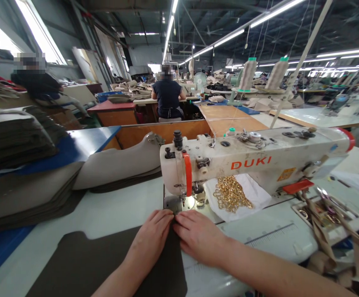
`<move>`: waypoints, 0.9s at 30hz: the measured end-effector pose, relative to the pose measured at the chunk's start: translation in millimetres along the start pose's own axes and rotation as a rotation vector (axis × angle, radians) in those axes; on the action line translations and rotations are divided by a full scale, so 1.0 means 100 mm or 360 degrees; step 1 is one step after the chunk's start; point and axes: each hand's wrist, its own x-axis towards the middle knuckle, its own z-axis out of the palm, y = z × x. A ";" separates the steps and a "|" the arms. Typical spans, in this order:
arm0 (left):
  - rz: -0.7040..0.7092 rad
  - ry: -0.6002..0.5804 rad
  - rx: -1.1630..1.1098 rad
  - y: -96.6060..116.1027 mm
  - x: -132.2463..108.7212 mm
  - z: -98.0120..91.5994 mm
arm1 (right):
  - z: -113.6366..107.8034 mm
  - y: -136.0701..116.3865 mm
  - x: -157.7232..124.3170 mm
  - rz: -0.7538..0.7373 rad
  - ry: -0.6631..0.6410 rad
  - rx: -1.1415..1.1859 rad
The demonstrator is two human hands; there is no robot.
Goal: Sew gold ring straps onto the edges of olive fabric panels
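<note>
A dark grey-brown fabric panel (105,255) lies flat on the sewing table, its far edge just in front of the needle area of a white sewing machine (216,159). My left hand (153,231) is closed at that edge, fingertips pressed on the fabric. Right beside it, my right hand (199,235) also has its fingers pinched at the edge, thumb tucked underneath; the fingertips of both hands nearly meet. Whatever small part may sit between the fingertips is hidden. Under the machine's arm, a pile of gold-coloured metal rings (232,194) rests on a white cloth (260,198).
Stacks of cut fabric panels (120,161) lie on the left, with more piled on a blue table (83,140). To the right, a tray (331,218) holds tools and beige strips. Thread cones (248,74) stand behind the machine. A co-worker (167,97) sits ahead.
</note>
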 end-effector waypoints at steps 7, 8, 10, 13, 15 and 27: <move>-0.0002 -0.0010 0.0036 0.00 0.00 -0.02 | 0.07 -0.01 0.02 -0.0021 0.0018 -0.0090; -0.0011 -0.0017 0.0033 0.00 -0.01 -0.03 | 0.07 -0.01 0.02 -0.0032 0.0011 -0.0111; -0.0033 -0.0032 0.0028 -0.01 -0.02 -0.02 | 0.07 0.00 0.02 -0.0057 -0.0014 -0.0140; -0.0035 -0.0039 0.0013 -0.02 -0.02 0.02 | 0.04 0.02 0.02 -0.0072 -0.0052 -0.0165; -0.0009 -0.0013 -0.0020 -0.03 0.01 0.07 | 0.01 0.04 0.01 -0.0069 -0.0063 -0.0196; 0.0141 0.0113 -0.0034 -0.05 0.32 0.23 | -0.01 0.28 -0.03 0.0057 -0.0049 -0.0222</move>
